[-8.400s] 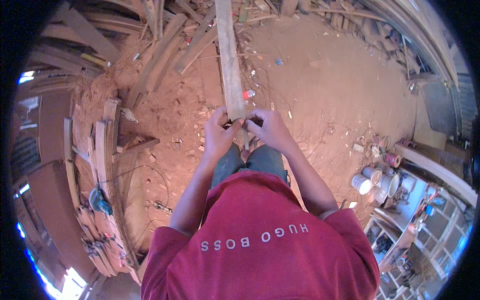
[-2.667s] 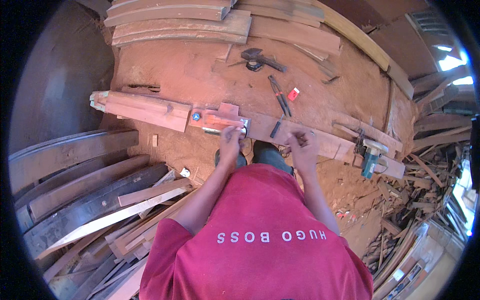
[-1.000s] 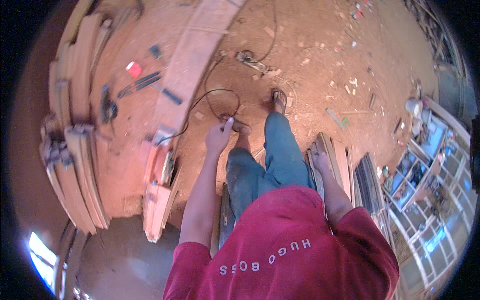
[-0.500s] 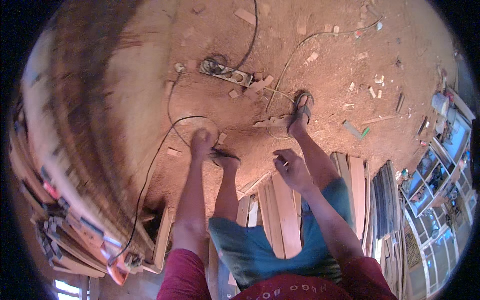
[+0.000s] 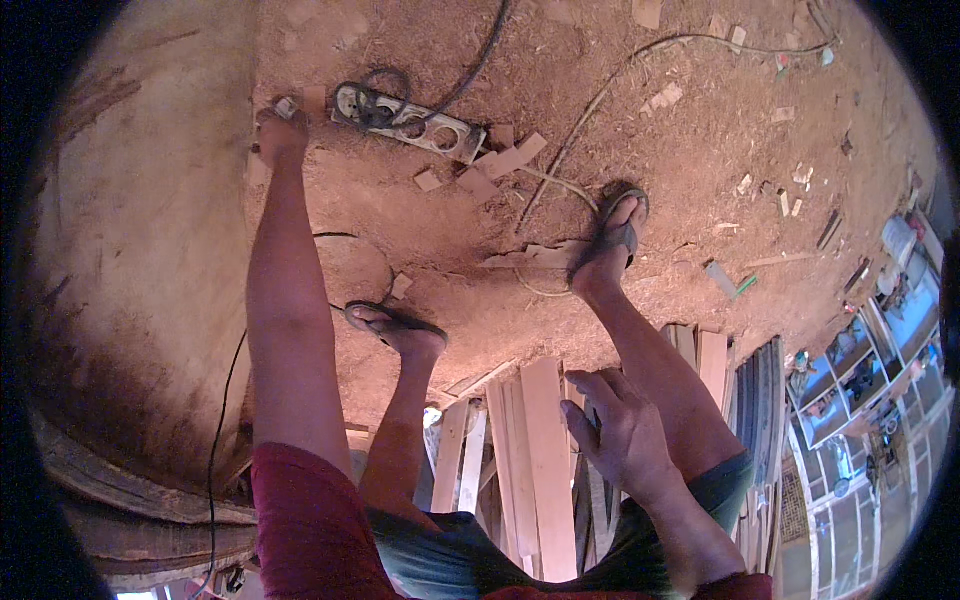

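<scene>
My left hand (image 5: 283,138) is stretched far out over the dusty floor, its fingers closed around a pale electrical plug (image 5: 286,106). To its right lies a white power strip (image 5: 440,134) with round sockets, and a dark cord is coiled over its left end. A thin black cord (image 5: 226,400) runs down the left side, part of it hidden behind my arm. My right hand (image 5: 628,435) hovers near my right knee, thumb and fingers apart and loosely bent. I see nothing between those fingers.
A broad wooden slab (image 5: 150,220) fills the left side. Wood offcuts (image 5: 505,165) lie beside the power strip. A yellowish cable (image 5: 590,110) snakes across the floor. Upright planks (image 5: 545,450) stand below my legs, and a pale shelf frame (image 5: 850,380) is at the right.
My left hand has reached forward and left from beside my foot to the plug and taken hold of it. My right hand has drawn back and its fingers have spread. The view has shifted.
</scene>
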Demonstrator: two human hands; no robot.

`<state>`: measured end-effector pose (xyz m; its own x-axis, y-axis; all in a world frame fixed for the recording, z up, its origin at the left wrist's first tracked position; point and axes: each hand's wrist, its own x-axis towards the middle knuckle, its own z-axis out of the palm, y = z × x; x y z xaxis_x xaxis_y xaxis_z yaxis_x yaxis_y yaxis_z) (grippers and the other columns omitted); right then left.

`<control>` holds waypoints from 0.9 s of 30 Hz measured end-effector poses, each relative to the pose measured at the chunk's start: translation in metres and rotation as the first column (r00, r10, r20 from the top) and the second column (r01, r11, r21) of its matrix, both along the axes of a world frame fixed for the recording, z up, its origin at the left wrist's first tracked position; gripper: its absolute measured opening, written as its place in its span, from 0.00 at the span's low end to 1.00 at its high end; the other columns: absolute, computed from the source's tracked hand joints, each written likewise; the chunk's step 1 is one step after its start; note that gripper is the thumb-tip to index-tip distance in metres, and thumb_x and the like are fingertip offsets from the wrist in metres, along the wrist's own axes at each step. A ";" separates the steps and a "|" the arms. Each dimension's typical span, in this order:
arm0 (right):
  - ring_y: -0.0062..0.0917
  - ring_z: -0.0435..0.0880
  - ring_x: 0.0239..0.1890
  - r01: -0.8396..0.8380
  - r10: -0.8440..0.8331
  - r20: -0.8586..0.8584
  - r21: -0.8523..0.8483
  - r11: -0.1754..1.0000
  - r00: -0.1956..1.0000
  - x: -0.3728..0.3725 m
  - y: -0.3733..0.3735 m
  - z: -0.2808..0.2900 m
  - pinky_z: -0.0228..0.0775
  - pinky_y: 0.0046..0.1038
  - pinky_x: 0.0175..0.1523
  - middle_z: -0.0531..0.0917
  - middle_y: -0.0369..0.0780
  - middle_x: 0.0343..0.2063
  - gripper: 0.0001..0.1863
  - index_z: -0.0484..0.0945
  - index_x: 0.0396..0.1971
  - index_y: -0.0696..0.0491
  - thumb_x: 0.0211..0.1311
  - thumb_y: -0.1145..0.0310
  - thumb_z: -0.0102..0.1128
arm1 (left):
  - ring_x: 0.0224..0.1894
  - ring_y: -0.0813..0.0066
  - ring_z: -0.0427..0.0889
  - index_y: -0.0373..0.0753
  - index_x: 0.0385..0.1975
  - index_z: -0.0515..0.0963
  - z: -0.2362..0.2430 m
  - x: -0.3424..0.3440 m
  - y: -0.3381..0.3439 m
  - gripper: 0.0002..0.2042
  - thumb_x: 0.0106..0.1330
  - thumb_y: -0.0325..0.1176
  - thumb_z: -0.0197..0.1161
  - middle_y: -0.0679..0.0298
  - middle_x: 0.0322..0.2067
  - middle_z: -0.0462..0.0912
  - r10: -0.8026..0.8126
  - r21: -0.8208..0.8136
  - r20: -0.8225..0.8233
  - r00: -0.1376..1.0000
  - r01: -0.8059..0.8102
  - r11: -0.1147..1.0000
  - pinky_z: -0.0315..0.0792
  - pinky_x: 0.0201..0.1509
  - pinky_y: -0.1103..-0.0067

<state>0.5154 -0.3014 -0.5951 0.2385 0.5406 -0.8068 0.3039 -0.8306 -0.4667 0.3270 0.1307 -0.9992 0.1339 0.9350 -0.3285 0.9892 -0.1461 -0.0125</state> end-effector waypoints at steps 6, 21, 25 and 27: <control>0.41 0.81 0.39 0.015 -0.009 -0.083 0.074 0.997 0.996 -0.007 0.003 -0.013 0.75 0.39 0.45 0.80 0.47 0.35 0.19 0.75 0.49 0.57 0.61 0.64 0.61 | 0.43 0.53 0.83 0.32 0.48 0.73 0.043 -0.055 -0.030 0.22 0.64 0.44 0.62 0.48 0.42 0.82 0.105 0.000 0.656 0.747 -0.139 0.990 0.74 0.48 0.66; 0.23 0.73 0.42 0.992 -0.932 -0.341 -0.064 -0.106 -0.122 0.023 -0.032 -0.059 0.59 0.32 0.62 0.73 0.36 0.30 0.18 0.70 0.45 0.54 0.76 0.54 0.39 | 0.61 0.44 0.69 0.28 0.56 0.69 0.191 0.014 -0.224 0.23 0.61 0.29 0.61 0.42 0.56 0.72 0.092 -0.356 0.612 0.786 0.170 0.919 0.60 0.68 0.64; 0.14 0.69 0.20 0.931 -0.949 -0.077 0.232 0.282 0.306 0.074 0.035 0.002 0.73 0.28 0.39 0.67 0.29 0.17 0.11 0.72 0.43 0.52 0.73 0.61 0.44 | 0.66 0.46 0.64 0.35 0.64 0.63 0.081 -0.009 -0.091 0.33 0.56 0.31 0.67 0.48 0.63 0.67 -0.464 0.082 0.170 0.869 0.457 0.886 0.60 0.69 0.59; 0.19 0.76 0.27 0.686 -0.689 -0.022 0.118 0.718 0.724 0.044 0.013 -0.014 0.74 0.28 0.41 0.75 0.34 0.24 0.15 0.74 0.47 0.55 0.73 0.61 0.45 | 0.68 0.52 0.62 0.40 0.65 0.63 0.074 0.024 -0.059 0.37 0.54 0.33 0.69 0.53 0.64 0.66 -0.646 0.066 0.070 0.760 0.643 0.763 0.61 0.68 0.59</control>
<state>0.5596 -0.2883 -0.6089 0.5965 0.3053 -0.7423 -0.3192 -0.7583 -0.5684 0.3510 0.0715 -0.9254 0.7343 0.6288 -0.2558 0.6591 -0.7506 0.0471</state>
